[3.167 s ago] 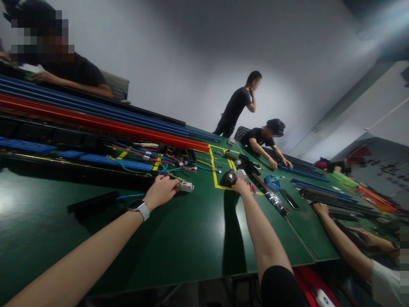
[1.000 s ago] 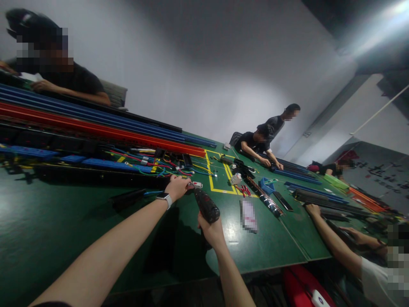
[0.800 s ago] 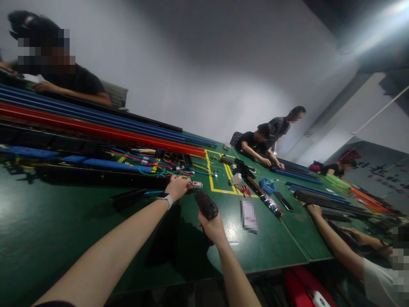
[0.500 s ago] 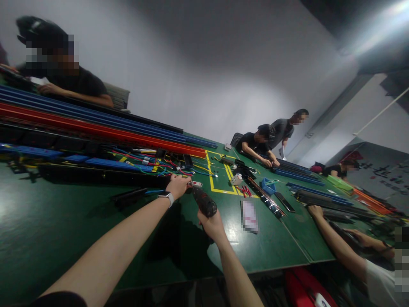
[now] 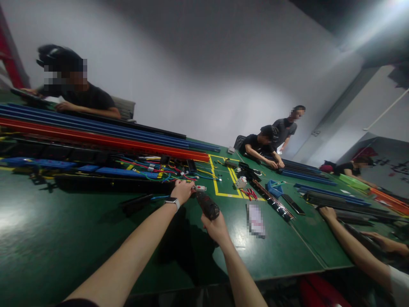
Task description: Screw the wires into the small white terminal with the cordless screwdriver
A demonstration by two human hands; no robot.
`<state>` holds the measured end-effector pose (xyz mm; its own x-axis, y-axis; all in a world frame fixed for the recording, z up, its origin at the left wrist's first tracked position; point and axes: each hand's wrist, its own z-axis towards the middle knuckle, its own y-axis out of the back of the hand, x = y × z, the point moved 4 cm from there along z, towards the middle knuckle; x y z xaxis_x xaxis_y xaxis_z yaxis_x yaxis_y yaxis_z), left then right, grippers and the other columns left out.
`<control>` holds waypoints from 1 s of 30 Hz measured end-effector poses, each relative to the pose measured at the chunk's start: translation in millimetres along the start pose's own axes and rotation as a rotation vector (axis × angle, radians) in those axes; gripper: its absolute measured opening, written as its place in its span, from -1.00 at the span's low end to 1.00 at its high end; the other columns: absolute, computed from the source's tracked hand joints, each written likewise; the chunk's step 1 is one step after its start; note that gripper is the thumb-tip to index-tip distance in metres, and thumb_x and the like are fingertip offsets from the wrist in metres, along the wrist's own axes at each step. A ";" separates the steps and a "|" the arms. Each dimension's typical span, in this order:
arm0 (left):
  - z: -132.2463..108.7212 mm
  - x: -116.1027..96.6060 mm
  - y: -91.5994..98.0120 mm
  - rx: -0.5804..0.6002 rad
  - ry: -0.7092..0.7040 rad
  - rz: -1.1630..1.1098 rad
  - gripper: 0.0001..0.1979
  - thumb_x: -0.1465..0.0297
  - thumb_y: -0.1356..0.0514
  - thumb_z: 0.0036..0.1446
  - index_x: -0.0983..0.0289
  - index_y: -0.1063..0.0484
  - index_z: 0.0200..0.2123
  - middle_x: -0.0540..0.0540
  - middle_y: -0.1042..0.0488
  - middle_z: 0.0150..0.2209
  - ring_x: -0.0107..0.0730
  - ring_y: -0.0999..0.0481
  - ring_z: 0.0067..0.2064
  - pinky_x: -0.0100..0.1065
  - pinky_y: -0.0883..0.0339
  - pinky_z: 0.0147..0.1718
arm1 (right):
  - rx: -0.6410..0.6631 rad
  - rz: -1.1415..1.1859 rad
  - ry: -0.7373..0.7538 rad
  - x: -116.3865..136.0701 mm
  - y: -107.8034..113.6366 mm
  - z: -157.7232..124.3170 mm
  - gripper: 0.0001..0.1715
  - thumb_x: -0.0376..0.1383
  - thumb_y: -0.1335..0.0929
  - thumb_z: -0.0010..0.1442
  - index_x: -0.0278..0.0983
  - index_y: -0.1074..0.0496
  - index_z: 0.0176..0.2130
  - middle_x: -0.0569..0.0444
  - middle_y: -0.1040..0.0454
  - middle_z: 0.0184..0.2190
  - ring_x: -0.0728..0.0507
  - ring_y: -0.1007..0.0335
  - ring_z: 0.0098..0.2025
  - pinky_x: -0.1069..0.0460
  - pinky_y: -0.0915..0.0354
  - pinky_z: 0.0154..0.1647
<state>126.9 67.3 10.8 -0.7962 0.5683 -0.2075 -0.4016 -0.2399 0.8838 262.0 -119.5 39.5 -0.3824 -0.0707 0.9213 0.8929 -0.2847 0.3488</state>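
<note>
Left hand [image 5: 182, 192] pinches the white block [image 5: 201, 188] over the counter [image 5: 236, 260]; right hand [image 5: 217, 227] grips the power driver [image 5: 207, 206], nose at the block; driving seems underway, not finished; loose wires [image 5: 168, 172] lie beyond the block.

Both forearms [image 5: 137, 247] stretch forward, left grip [image 5: 183, 191] pinched at the fingertips, right grip [image 5: 216, 226] curled tight.

The right hand [image 5: 217, 229] is now holding the drill [image 5: 207, 206] at the left hand's [image 5: 182, 192] block [image 5: 200, 188]; the standing co-worker [image 5: 286, 130] is appearing farther right.
</note>
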 end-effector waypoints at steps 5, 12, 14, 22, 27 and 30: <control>-0.2 -1.7 0.5 0.002 0.000 0.021 -0.78 0.26 -0.13 0.29 0.15 -0.48 -0.07 0.21 -0.58 -0.22 -0.04 -0.46 -0.01 -0.04 -0.04 0.04 | 0.009 -0.033 0.032 -0.7 1.0 -0.2 -0.67 -0.24 -0.40 0.02 -0.25 -0.47 -0.16 0.15 -0.46 -0.49 -0.11 -0.37 -0.47 0.05 -0.29 -0.45; -0.7 -2.1 -0.4 -0.008 0.005 0.024 -0.79 0.25 -0.13 0.29 0.15 -0.47 -0.08 0.20 -0.59 -0.22 -0.04 -0.46 -0.02 -0.03 -0.04 0.04 | 0.012 -0.052 0.055 -1.7 0.9 0.9 -0.66 -0.27 -0.39 0.02 -0.26 -0.45 -0.14 0.14 -0.47 -0.47 -0.10 -0.37 -0.46 0.06 -0.29 -0.44; -0.9 -2.0 -0.8 -0.010 0.004 0.024 -0.78 0.25 -0.12 0.29 0.15 -0.47 -0.07 0.21 -0.59 -0.22 -0.02 -0.46 -0.01 -0.02 -0.03 0.05 | 0.006 -0.041 0.039 -0.4 1.6 0.5 -0.66 -0.26 -0.39 0.01 -0.25 -0.46 -0.15 0.15 -0.47 -0.48 -0.10 -0.38 -0.46 0.06 -0.30 -0.45; -1.1 -1.5 -1.2 -0.005 0.009 0.012 -0.76 0.24 -0.11 0.30 0.15 -0.47 -0.05 0.23 -0.59 -0.21 -0.01 -0.46 0.01 -0.01 -0.02 0.07 | 0.008 -0.022 0.014 5.0 2.1 0.4 -0.65 -0.26 -0.41 -0.02 -0.23 -0.47 -0.16 0.15 -0.47 -0.50 -0.12 -0.38 -0.49 0.05 -0.30 -0.48; -1.2 -1.0 -1.3 -0.011 0.009 0.014 -0.75 0.23 -0.12 0.29 0.15 -0.46 -0.04 0.23 -0.59 -0.23 -0.02 -0.47 0.00 -0.01 -0.02 0.07 | 0.059 0.010 0.010 0.6 0.0 1.4 -0.68 -0.24 -0.39 0.04 -0.25 -0.46 -0.16 0.17 -0.44 -0.52 -0.08 -0.36 -0.54 0.05 -0.30 -0.49; -1.5 -0.5 -2.0 -0.009 0.014 0.015 -0.75 0.22 -0.12 0.29 0.15 -0.46 -0.04 0.22 -0.60 -0.23 -0.02 -0.47 -0.01 -0.01 -0.02 0.06 | 0.073 0.014 0.021 -2.9 -1.0 1.6 -0.70 -0.23 -0.37 0.07 -0.26 -0.44 -0.16 0.18 -0.42 -0.53 -0.07 -0.35 -0.55 0.06 -0.30 -0.50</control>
<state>127.4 66.3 8.6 -0.8088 0.5531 -0.1999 -0.3931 -0.2555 0.8833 262.6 -117.6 36.7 -0.3741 -0.0946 0.9225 0.9127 -0.2136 0.3483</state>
